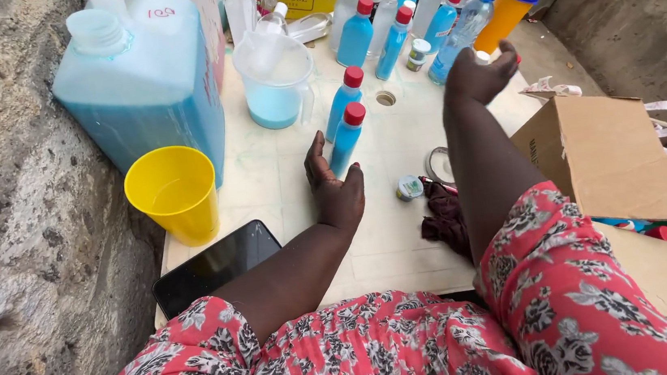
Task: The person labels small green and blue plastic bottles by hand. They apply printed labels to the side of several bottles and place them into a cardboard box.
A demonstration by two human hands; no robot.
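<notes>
Blue bottle (pixel 343 139) stands just beside left hand's (pixel 335 189) open grip.

Two small bottles (pixel 348 125) of blue liquid, red caps on, standing upright side by side on the counter (pixel 268 186) — the nearer one is just past the left hand (pixel 336 189), fingertips beside its base; contact can't be told. The left hand is open, palm facing right, wrist resting on the counter.

Right hand (pixel 479 75) is raised over the far side, fingers curled round a small white cap (pixel 483 57) — only its top shows. Just beyond it stands a clear bottle (pixel 462 36) of blue liquid, blue-capped, tilted a little. Whether the white cap belongs to a bottle under the hand is hidden.
</notes>
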